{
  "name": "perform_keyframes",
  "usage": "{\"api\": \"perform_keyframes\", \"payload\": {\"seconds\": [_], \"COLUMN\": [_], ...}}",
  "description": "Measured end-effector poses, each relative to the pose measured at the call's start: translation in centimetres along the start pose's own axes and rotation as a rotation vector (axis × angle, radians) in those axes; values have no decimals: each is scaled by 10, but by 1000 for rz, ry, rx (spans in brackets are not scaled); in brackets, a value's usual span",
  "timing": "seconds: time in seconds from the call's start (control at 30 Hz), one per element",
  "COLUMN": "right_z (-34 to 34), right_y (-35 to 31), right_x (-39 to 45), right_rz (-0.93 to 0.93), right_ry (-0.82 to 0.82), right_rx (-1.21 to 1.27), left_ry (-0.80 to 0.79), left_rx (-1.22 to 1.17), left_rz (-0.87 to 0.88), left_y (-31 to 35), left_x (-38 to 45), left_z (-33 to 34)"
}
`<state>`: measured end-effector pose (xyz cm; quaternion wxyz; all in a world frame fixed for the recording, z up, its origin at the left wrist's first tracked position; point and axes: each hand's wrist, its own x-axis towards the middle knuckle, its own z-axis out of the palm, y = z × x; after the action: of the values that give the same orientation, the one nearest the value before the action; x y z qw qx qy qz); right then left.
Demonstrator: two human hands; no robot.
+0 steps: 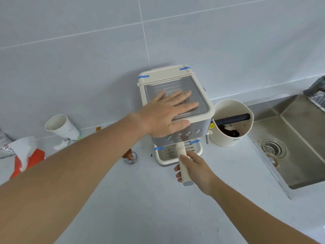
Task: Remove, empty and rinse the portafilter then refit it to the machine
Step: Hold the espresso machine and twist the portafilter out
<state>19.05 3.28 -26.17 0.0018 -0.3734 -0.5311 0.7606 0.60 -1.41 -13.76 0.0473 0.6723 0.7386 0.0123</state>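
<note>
A cream and steel espresso machine stands against the tiled wall. My left hand lies flat on its metal top, fingers spread, thumb over the front edge. The portafilter's cream handle sticks out from under the machine's front toward me, above the drip tray. My right hand is wrapped around that handle. The portafilter's head is hidden under the machine. A cream knock box with a black bar and dark coffee grounds stands just right of the machine. The steel sink is at the far right.
A tamper with a brown knob sits on the white counter left of the machine. Farther left are a tipped paper cup, crumpled tissue and an orange packet. A few coffee specks lie near the machine's base.
</note>
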Motion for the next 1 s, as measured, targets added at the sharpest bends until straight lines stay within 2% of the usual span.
{"api": "perform_keyframes", "payload": {"seconds": [0.3,0.4,0.5,0.8,1.0], "right_z": [8,8,11,26,118], "right_y": [8,8,11,16,16], "right_x": [3,9,15,15,43], "right_rz": [151,159,110,27,34], "right_ry": [-83,-107,-65,73,225], "right_rx": [337,307,232,234,574], "left_ry": [57,64,69,81,86], "left_rx": [-110,-121,-130,-129,-159], "left_rz": [-28,-31,-43,-42,-53], "left_y": [-4,-5,-3,-3,-3], "left_x": [2,3,3,3,4], "left_z": [4,6,6,8,7]}}
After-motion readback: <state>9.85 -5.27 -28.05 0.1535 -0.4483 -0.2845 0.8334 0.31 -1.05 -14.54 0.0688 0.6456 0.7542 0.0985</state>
